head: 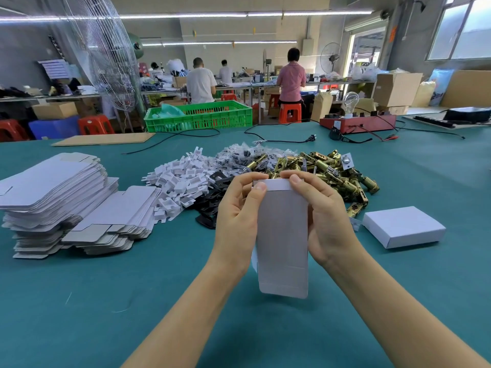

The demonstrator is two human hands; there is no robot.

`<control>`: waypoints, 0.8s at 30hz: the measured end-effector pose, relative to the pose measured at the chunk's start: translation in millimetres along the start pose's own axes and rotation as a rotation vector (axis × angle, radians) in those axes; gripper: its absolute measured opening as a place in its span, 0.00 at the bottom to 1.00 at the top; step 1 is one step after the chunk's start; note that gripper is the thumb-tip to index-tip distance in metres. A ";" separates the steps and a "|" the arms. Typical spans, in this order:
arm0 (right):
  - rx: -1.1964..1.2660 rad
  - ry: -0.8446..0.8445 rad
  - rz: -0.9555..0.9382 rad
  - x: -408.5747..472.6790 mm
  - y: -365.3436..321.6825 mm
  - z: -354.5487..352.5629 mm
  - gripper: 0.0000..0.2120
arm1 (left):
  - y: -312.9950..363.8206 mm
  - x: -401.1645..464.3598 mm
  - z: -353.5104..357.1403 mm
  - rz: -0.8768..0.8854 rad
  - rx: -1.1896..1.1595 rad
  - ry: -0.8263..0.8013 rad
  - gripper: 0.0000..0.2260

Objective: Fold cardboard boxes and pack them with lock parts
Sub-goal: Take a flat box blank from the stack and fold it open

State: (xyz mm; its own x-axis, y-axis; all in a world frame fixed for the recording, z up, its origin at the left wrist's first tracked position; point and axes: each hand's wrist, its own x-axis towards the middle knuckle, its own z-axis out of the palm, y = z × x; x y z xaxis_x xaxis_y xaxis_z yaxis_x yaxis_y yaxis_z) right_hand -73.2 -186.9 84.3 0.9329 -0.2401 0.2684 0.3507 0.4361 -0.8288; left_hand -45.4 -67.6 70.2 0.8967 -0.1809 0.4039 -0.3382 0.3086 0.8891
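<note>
Both hands hide the box blank's (283,235) side edges, perhaps flaps.

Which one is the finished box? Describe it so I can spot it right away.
Start at the heap of brass lock parts in the middle of the green table. Just right of it, nearer the person, lies the finished box, apart from the right hand. It alone is closed and box-shaped; the other cardboard lies flat.

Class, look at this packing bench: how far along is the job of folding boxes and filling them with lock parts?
Early on. Done: one closed white box lies on the table at the right. In hand: the left hand and right hand hold a grey box blank upright, fingers at its top flap. Left: tall stacks of flat blanks, plus piles of white inserts and brass lock parts still unpacked.
</note>
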 end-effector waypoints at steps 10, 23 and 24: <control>-0.308 0.076 -0.214 -4.3 9.6 2.2 0.06 | -0.9 -2.8 5.6 -0.005 0.035 0.077 0.06; -0.302 0.066 -0.258 -2.1 9.0 0.1 0.09 | 12.5 4.7 -3.3 -0.083 -0.013 0.011 0.04; -0.294 0.064 -0.250 -1.6 8.7 -0.5 0.09 | 12.5 5.3 -5.1 -0.089 -0.015 -0.003 0.03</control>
State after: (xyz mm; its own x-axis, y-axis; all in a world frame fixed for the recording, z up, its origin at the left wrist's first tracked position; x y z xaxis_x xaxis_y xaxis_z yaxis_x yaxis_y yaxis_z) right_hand -71.7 -183.2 76.5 0.8115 -0.3647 0.4565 0.5194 0.0925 -0.8495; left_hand -43.4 -60.0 82.4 0.9223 -0.2112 0.3237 -0.2524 0.3052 0.9182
